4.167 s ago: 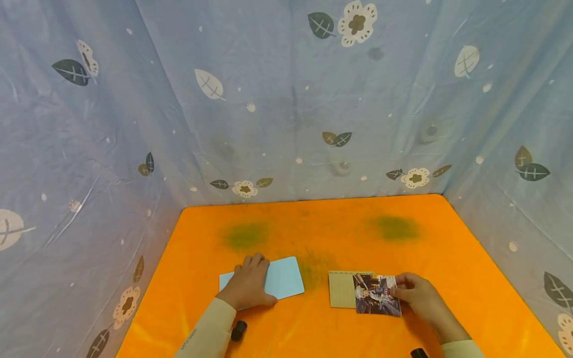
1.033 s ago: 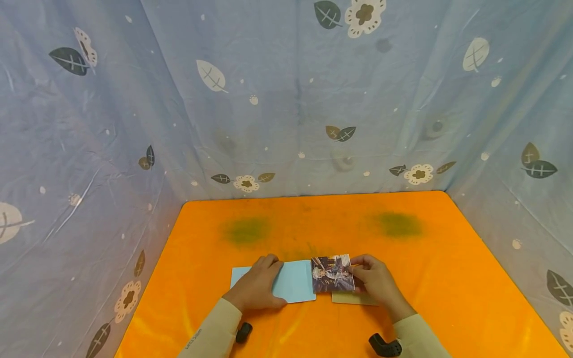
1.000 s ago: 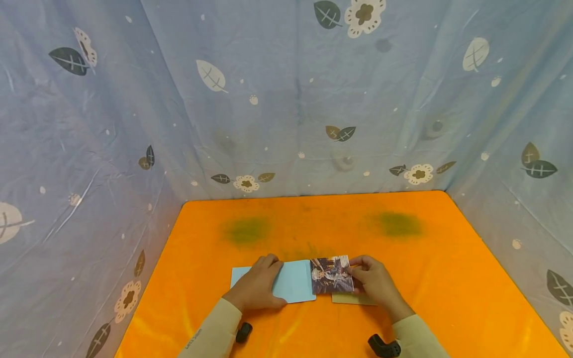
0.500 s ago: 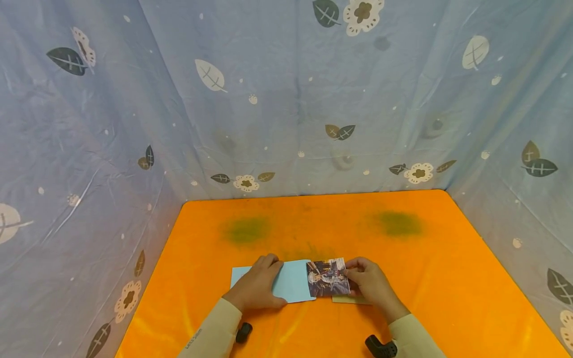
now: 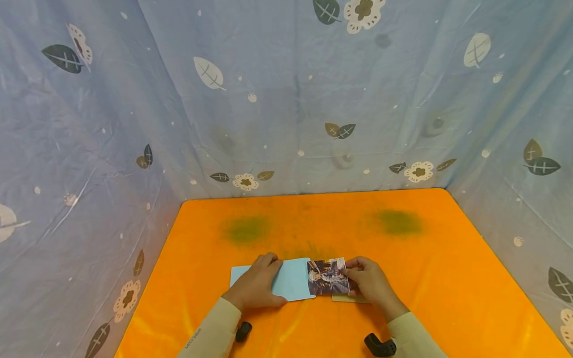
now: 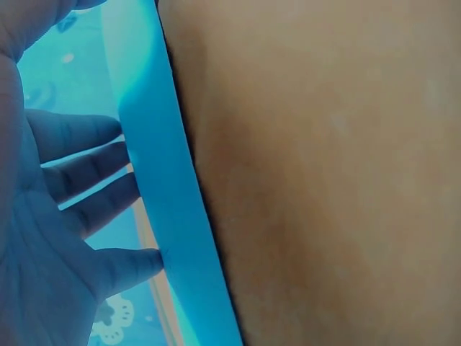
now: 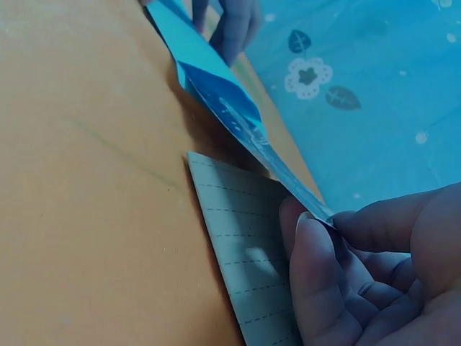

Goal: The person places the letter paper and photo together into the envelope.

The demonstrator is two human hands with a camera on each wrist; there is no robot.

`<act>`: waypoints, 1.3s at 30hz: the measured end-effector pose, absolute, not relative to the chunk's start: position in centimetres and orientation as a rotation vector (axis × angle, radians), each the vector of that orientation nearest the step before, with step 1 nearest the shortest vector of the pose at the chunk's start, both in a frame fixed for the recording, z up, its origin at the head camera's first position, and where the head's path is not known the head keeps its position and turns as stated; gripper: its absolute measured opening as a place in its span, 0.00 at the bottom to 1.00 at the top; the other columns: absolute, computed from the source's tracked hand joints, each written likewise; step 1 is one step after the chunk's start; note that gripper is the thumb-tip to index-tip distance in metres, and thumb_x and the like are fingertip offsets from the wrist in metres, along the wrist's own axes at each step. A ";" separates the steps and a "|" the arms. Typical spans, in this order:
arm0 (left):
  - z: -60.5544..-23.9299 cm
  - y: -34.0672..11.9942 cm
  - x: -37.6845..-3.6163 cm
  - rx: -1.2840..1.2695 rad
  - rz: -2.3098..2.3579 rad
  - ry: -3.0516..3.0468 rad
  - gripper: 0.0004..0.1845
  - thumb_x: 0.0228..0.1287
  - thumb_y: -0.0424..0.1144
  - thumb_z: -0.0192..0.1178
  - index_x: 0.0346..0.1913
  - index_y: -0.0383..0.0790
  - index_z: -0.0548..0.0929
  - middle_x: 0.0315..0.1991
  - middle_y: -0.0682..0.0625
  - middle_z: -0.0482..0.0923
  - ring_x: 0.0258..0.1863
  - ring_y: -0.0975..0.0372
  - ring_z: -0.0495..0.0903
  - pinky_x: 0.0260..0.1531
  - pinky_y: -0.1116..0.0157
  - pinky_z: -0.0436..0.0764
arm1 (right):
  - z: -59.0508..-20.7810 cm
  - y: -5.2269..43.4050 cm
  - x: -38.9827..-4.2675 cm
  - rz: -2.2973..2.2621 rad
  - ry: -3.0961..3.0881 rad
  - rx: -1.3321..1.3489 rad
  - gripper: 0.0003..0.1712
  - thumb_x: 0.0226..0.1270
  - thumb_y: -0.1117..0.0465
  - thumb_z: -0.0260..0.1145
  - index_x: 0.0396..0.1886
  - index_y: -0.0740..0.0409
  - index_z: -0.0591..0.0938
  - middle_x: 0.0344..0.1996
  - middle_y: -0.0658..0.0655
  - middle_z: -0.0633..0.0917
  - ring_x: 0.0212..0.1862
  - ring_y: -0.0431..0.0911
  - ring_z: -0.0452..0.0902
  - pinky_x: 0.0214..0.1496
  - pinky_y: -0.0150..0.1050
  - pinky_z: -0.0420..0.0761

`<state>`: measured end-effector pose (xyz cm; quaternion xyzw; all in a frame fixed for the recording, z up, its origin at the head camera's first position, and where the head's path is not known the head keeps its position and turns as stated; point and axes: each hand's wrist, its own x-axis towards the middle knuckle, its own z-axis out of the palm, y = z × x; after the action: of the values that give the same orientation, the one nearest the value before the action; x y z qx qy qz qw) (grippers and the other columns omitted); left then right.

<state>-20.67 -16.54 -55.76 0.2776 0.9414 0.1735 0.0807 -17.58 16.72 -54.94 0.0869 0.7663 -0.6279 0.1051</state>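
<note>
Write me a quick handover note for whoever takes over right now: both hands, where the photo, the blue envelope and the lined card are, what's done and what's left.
Left hand: flat on the blue envelope, pressing it to the orange table.
Right hand: pinches the right edge of the photo.
Photo: its left edge meets the envelope's open right end; the right wrist view shows that end just entering the opening.
Lined card: on the table under the right hand, partly under the photo.
Done: photo lined up at the opening.
Left: probably slide the photo fully in; the card is still outside.
</note>
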 end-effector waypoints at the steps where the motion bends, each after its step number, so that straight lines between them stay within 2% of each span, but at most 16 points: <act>1: -55.7 -16.5 -20.7 0.831 0.519 2.815 0.54 0.56 0.64 0.78 0.80 0.37 0.73 0.74 0.45 0.68 0.67 0.54 0.69 0.62 0.54 0.79 | -54.9 16.7 -17.6 -1.850 2.256 0.249 0.09 0.83 0.67 0.64 0.54 0.69 0.82 0.40 0.61 0.86 0.31 0.54 0.78 0.29 0.46 0.87; 16: -55.5 -16.6 -20.6 0.836 0.532 2.810 0.54 0.56 0.64 0.78 0.79 0.36 0.74 0.74 0.45 0.68 0.66 0.53 0.70 0.62 0.54 0.80 | -55.0 14.8 -17.9 -1.858 2.182 0.161 0.08 0.82 0.69 0.65 0.53 0.69 0.82 0.33 0.60 0.83 0.26 0.50 0.75 0.27 0.42 0.84; 21: -55.7 -16.7 -20.5 0.845 0.544 2.813 0.54 0.55 0.63 0.79 0.78 0.36 0.75 0.73 0.45 0.69 0.65 0.53 0.70 0.61 0.54 0.80 | -55.2 14.4 -17.7 -1.855 2.109 0.133 0.11 0.81 0.67 0.68 0.55 0.69 0.82 0.31 0.60 0.81 0.24 0.49 0.76 0.29 0.45 0.87; 28: -55.6 -16.6 -20.5 0.838 0.547 2.814 0.54 0.55 0.62 0.79 0.79 0.35 0.74 0.73 0.45 0.68 0.66 0.52 0.70 0.60 0.53 0.81 | -55.3 14.7 -17.5 -1.838 2.101 0.154 0.13 0.81 0.67 0.68 0.58 0.69 0.82 0.34 0.62 0.84 0.27 0.52 0.81 0.32 0.48 0.89; 39: -55.5 -16.5 -20.4 0.852 0.541 2.825 0.53 0.54 0.61 0.79 0.78 0.36 0.75 0.72 0.45 0.69 0.66 0.53 0.70 0.61 0.54 0.81 | -55.5 13.6 -17.3 -1.847 2.133 0.129 0.12 0.78 0.72 0.67 0.56 0.72 0.81 0.37 0.62 0.85 0.28 0.53 0.84 0.30 0.46 0.89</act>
<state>-20.44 -16.47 -55.52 0.2833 0.9393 0.1800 0.0706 -17.30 13.58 -55.51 0.0451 0.7457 -0.6457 0.1581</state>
